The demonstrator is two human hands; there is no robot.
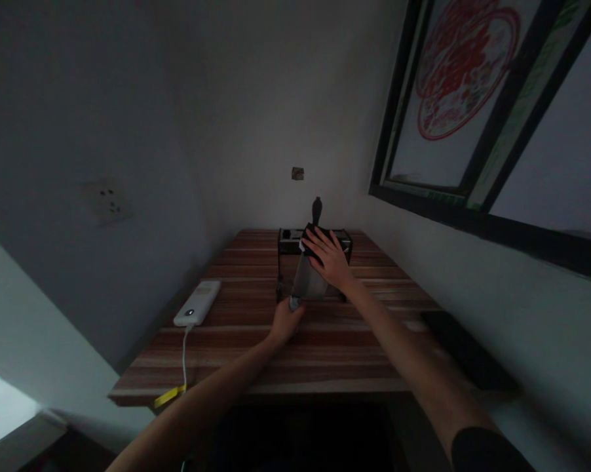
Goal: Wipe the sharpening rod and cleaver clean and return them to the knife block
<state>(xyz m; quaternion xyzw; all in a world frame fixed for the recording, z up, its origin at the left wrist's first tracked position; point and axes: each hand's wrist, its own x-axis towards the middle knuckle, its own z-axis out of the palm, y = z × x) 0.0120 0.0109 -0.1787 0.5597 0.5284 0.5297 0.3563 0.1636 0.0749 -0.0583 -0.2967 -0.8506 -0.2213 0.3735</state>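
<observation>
My left hand (285, 321) is closed around the handle of a broad-bladed kitchen knife, its grey blade (309, 280) slanting up and away from me. At the blade's far end, my right hand (331, 261) has its fingers stretched over a black piece (311, 231) with a small white patch at its edge, the thumb on the near side. Whether this piece is cloth or something stiff is too dark to tell. Directly behind stands a black rack (288, 241) with thin legs. A black handle (316, 210) sticks up above it. My hands partly hide the rack.
On the wood-grain table (246, 275), a white power bank (197, 303) lies at the left with a cable and yellow tag (170, 396) at the front edge. A flat black object (467, 347) lies at the right. Walls enclose the table; a framed panel (453, 131) hangs right.
</observation>
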